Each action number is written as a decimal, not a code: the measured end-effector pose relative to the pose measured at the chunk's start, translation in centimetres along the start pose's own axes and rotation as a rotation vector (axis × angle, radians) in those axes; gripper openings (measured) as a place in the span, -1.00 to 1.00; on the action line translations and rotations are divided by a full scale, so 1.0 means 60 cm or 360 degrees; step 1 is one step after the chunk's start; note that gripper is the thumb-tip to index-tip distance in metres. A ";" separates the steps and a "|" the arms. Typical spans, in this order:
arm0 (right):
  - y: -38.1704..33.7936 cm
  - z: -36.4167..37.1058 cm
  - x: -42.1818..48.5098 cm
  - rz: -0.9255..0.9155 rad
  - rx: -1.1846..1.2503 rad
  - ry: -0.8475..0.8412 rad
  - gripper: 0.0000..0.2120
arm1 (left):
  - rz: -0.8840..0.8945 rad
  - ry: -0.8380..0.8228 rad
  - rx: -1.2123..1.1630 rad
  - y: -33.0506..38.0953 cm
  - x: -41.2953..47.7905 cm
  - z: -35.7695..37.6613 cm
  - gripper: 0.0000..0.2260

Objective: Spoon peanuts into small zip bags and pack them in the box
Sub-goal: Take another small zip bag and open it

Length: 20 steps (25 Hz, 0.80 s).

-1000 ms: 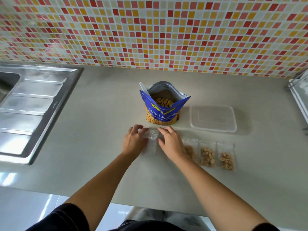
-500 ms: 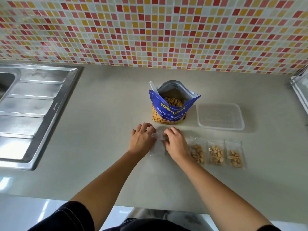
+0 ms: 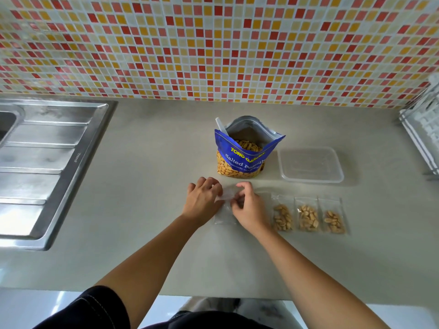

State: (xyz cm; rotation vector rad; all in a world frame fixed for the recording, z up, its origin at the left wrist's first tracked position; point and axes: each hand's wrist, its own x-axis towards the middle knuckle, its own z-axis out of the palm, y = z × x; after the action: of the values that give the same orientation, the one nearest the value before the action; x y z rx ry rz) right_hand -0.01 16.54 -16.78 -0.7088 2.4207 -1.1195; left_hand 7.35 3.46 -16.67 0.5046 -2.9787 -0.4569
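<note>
An empty clear zip bag (image 3: 225,211) lies flat on the grey counter. My left hand (image 3: 202,199) and my right hand (image 3: 249,207) both pinch its top edge. Behind them stands an open blue bag of salted peanuts (image 3: 244,153) with a white spoon handle (image 3: 221,126) sticking out at its left. To the right of the peanut bag is a clear plastic box (image 3: 310,163), nothing visible inside. Three small zip bags holding peanuts lie in a row right of my right hand: first (image 3: 282,217), second (image 3: 308,217), third (image 3: 333,220).
A steel sink drainboard (image 3: 47,162) fills the left side of the counter. A white wire rack (image 3: 425,129) stands at the far right edge. A mosaic tile wall (image 3: 213,48) rises behind the counter. The counter's front edge (image 3: 213,296) runs just above my sleeves.
My right fingers have curled and lifted on the empty bag's top edge. My left hand stays on the bag's left. The camera view has shifted slightly.
</note>
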 end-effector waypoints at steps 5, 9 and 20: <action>-0.020 -0.019 -0.010 0.0270 0.0720 -0.0136 -0.54 | -0.0140 -0.0112 -0.0763 -0.006 -0.006 -0.058 -0.84; -0.030 -0.042 -0.020 0.0391 0.1129 -0.0149 -0.48 | -0.0609 -0.0115 -0.1455 0.002 -0.015 -0.096 -0.80; -0.111 -0.183 0.004 -0.0169 0.1297 0.0262 -0.63 | -0.0159 0.0230 -0.1911 0.091 0.021 -0.239 -0.82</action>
State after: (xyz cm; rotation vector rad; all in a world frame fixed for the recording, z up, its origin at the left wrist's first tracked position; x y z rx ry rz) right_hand -4.09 19.21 -4.90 -0.4733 1.7803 -2.0712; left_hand 6.37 3.98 -1.31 0.4706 -1.9839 -1.8661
